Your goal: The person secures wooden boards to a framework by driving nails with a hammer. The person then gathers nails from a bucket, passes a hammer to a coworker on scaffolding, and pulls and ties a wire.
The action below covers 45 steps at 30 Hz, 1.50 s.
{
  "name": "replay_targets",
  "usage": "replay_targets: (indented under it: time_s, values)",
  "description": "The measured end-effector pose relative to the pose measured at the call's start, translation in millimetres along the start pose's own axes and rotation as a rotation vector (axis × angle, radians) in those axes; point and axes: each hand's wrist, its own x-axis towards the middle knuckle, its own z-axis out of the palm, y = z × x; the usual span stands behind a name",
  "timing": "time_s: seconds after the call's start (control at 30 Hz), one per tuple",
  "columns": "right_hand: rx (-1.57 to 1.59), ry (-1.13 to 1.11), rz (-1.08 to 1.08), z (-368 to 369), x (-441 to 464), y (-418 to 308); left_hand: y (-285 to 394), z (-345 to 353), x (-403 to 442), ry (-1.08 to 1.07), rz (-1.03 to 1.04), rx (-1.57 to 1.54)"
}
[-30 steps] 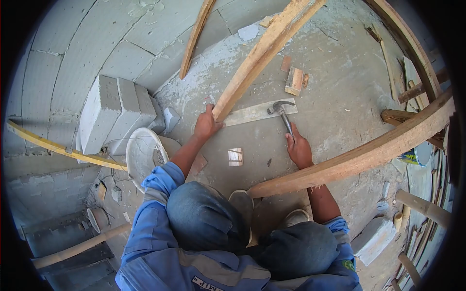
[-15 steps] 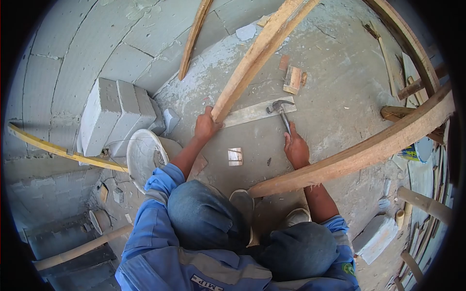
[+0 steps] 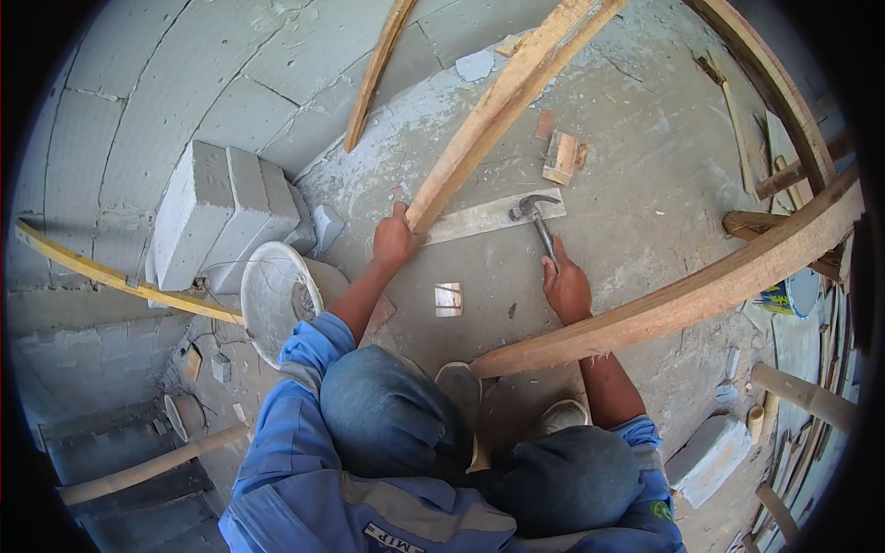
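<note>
My left hand is closed around the lower end of a long wooden beam, which slants up and away to the far side. A flat, pale board lies on the floor, one end by that hand. In my right hand is a claw hammer, gripped by its handle, its head over the board's far end. I cannot tell whether the head touches the board. Another long timber crosses above my right forearm, its near end by my shoe.
A white bucket stands left of my left forearm, before stacked grey blocks. Small wood pieces lie on the floor, one between my arms and another beyond the board. A paint can and bamboo poles are at right.
The view has shifted very slightly. Both hands keep their holds on the beam and the hammer, with no clear movement against the board.
</note>
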Motion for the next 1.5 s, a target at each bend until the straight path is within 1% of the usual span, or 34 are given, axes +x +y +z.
replay_targets:
  time_s: [0.1,0.2,0.3,0.4,0.6,0.7,0.8,0.9,1.0,1.1,1.13,1.27,1.37,1.4,1.5]
  values:
    - [0.029,0.066,-0.261,-13.1,10.8,5.3,1.5,-0.5,-0.7,-0.008,-0.017,0.031]
    - [0.043,0.053,-0.415,-16.6,20.3,-8.7,2.6,-1.3,-0.4,-0.016,-0.032,0.040]
    - [-0.176,-0.170,-0.360,5.8,33.6,-11.8,1.7,0.6,-1.0,-0.008,-0.049,0.034]
    - [-0.206,-0.251,-0.287,19.6,47.4,-14.7,-3.3,4.4,-0.4,-0.008,-0.025,0.048]
    - [-0.167,-0.258,-0.215,23.9,42.5,-20.3,-11.3,0.3,-5.7,-0.090,0.122,-0.031]
    - [-0.099,-0.228,-0.243,19.1,43.5,-19.3,-9.7,-3.1,-13.1,-0.080,0.171,-0.038]
    - [-0.013,-0.088,-0.285,-6.6,15.8,-11.4,-13.0,4.1,-10.4,-0.077,0.125,-0.038]
    - [-0.073,-0.046,-0.411,-45.6,-14.1,15.8,-13.8,3.4,-12.0,-0.070,0.138,-0.058]
    - [-0.223,-0.140,-0.585,-72.2,-6.3,36.6,-23.5,10.8,-10.3,-0.037,0.174,-0.064]
    - [-0.356,-0.107,-0.620,-57.2,36.1,54.6,-23.5,12.3,-8.8,-0.052,0.147,-0.069]
    - [-0.411,-0.142,-0.593,-59.0,49.2,46.2,-20.6,9.9,-9.3,-0.052,0.128,-0.058]
    - [-0.360,-0.216,-0.563,-57.3,32.6,47.3,-15.7,9.1,-8.5,-0.063,0.076,-0.052]
    - [-0.315,-0.320,-0.612,-67.4,18.0,36.7,-16.4,8.4,-9.4,-0.061,0.082,-0.062]
    - [-0.345,-0.344,-0.657,-61.5,16.5,37.5,-16.1,8.2,-9.5,-0.058,0.091,-0.065]
    - [-0.303,-0.348,-0.814,-42.5,31.3,37.2,-13.7,7.1,-7.9,-0.068,0.073,-0.054]
